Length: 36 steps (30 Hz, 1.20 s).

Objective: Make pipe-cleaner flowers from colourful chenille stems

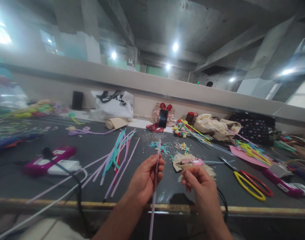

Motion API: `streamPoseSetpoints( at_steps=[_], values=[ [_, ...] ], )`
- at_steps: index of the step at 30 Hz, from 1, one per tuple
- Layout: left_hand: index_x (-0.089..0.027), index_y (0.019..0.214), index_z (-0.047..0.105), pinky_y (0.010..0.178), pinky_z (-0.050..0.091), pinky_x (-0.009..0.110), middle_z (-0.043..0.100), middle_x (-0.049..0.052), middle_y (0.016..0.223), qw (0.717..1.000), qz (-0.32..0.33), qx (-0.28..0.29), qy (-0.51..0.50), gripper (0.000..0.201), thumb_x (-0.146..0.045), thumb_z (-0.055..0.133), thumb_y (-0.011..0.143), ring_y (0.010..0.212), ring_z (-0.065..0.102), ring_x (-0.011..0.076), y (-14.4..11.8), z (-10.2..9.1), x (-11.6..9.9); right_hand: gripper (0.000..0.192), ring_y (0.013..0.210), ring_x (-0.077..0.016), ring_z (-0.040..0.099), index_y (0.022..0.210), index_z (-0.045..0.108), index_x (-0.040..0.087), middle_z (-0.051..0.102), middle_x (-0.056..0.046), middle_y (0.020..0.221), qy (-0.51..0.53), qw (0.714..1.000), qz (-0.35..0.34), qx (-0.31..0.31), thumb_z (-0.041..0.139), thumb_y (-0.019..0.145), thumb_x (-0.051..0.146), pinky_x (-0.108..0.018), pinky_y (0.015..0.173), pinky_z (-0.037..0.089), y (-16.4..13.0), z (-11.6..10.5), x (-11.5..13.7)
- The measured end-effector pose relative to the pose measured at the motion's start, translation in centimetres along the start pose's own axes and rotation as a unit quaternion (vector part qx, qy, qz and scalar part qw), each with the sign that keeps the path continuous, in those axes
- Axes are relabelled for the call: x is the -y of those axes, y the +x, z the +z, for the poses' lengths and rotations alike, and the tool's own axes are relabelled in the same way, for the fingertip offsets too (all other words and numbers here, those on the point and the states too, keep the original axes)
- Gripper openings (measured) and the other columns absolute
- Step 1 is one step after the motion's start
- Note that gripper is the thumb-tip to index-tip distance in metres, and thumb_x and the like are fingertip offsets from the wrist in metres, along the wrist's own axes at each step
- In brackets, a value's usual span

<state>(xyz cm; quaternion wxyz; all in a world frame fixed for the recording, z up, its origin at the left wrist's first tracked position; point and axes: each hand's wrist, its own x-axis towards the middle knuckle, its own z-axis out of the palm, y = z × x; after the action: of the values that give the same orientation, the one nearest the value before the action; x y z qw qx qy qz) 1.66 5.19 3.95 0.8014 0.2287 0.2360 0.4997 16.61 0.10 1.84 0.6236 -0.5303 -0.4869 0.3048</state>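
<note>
My left hand (145, 178) grips a long pale lilac pipe cleaner (154, 193) that stands almost upright, its top near the coloured scraps and its lower end hanging below the table's edge. My right hand (198, 185) is beside it, fingers pinched together near its thumb; what it pinches is too small to tell. Just beyond the right hand lies a small pink piece (192, 162) on crumpled beige paper (184, 160).
A fan of loose pipe cleaners (117, 156) lies left of my hands. Scissors with yellow and red handles (249, 185) lie to the right. A magenta glue gun (46, 161) with cables sits at the left. A phone (162, 118), bags and flower bundles line the back wall.
</note>
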Motion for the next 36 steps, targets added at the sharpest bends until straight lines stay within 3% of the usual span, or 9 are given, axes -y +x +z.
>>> streamPoseSetpoints(
  at_steps=[6,11,14,17,19,21,27,31,36],
  values=[
    [-0.011,0.083,0.053,0.037,0.040,0.009,0.052,-0.002,0.062,0.998,-0.036,0.030,-0.037,0.009,-0.017,0.047,0.080,0.043,0.048,0.0013,0.6,-0.1,-0.4,0.021,0.045,-0.0072,0.043,0.067,0.047,0.018,0.047,0.005,0.053,0.015,0.999,0.009,0.044,0.051,0.077,0.036,-0.017,0.041,0.035,0.0,-0.3,-0.8],
    [-0.011,0.083,0.053,0.035,0.039,0.009,0.052,-0.002,0.061,0.998,-0.039,0.027,-0.042,0.008,-0.015,0.047,0.080,0.042,0.048,0.0017,0.9,-0.5,-0.1,0.028,0.038,-0.0058,0.034,0.062,0.039,0.019,0.039,0.008,0.044,-0.024,0.992,0.023,0.125,0.041,0.082,0.038,-0.017,0.038,0.028,-2.7,-0.7,-1.5],
    [-0.011,0.082,0.053,0.034,0.037,0.008,0.051,-0.002,0.061,0.997,-0.041,0.035,-0.048,0.009,-0.015,0.045,0.080,0.042,0.047,0.0014,0.9,-0.6,-0.2,0.028,0.040,-0.0069,0.037,0.057,0.040,0.019,0.037,0.007,0.044,-0.173,0.968,-0.060,0.170,0.041,0.081,0.035,-0.018,0.041,0.028,-5.0,-0.7,-2.9],
    [-0.011,0.083,0.052,0.034,0.037,0.008,0.051,-0.002,0.062,0.997,-0.044,0.046,-0.053,0.009,-0.015,0.044,0.081,0.042,0.046,0.0013,0.9,-0.7,-0.3,0.022,0.047,-0.0089,0.046,0.061,0.048,0.019,0.047,0.003,0.053,-0.337,0.902,-0.202,0.176,0.041,0.080,0.028,-0.018,0.046,0.033,-6.0,-0.7,-4.0],
    [-0.011,0.082,0.052,0.033,0.036,0.008,0.050,-0.002,0.061,0.996,-0.048,0.058,-0.057,0.010,-0.015,0.043,0.082,0.042,0.045,0.0011,0.7,-0.6,-0.4,0.020,0.052,-0.0108,0.051,0.075,0.055,0.019,0.054,0.000,0.061,-0.358,0.883,-0.256,0.161,0.037,0.082,0.024,-0.019,0.050,0.037,-5.6,-0.7,-3.7],
    [-0.011,0.082,0.052,0.032,0.033,0.007,0.049,-0.002,0.060,0.994,-0.054,0.075,-0.061,0.011,-0.015,0.042,0.082,0.041,0.043,0.0008,0.5,-0.4,-0.5,0.019,0.058,-0.0119,0.053,0.085,0.056,0.019,0.056,-0.002,0.065,-0.334,0.891,-0.267,0.154,0.037,0.082,0.022,-0.019,0.053,0.039,-4.7,-0.7,-2.5],
    [-0.010,0.080,0.054,0.030,0.030,0.007,0.047,-0.003,0.057,0.990,-0.066,0.108,-0.056,0.013,-0.014,0.041,0.082,0.038,0.038,0.0003,-0.3,0.1,-0.2,0.019,0.051,-0.0103,0.051,0.087,0.061,0.019,0.057,0.001,0.061,-0.174,0.975,-0.105,0.085,0.048,0.079,0.030,-0.020,0.050,0.040,-1.4,1.5,0.6],
    [-0.010,0.077,0.055,0.030,0.029,0.007,0.048,-0.003,0.053,0.992,-0.049,0.109,-0.043,0.013,-0.015,0.044,0.080,0.037,0.037,0.0003,-0.4,0.1,0.5,0.023,0.054,-0.0098,0.051,0.093,0.062,0.019,0.059,0.000,0.068,-0.055,0.992,-0.063,0.094,0.053,0.076,0.031,-0.019,0.047,0.039,-0.6,3.0,0.0],
    [-0.009,0.071,0.056,0.028,0.025,0.008,0.047,-0.004,0.046,0.989,-0.060,0.132,-0.010,0.011,-0.016,0.050,0.076,0.032,0.033,-0.0003,-0.7,-0.2,1.2,0.021,0.045,-0.0069,0.047,0.077,0.064,0.016,0.056,0.002,0.056,0.057,0.992,0.050,0.104,0.059,0.070,0.035,-0.014,0.035,0.030,-0.9,2.8,-0.9]
  ],
)
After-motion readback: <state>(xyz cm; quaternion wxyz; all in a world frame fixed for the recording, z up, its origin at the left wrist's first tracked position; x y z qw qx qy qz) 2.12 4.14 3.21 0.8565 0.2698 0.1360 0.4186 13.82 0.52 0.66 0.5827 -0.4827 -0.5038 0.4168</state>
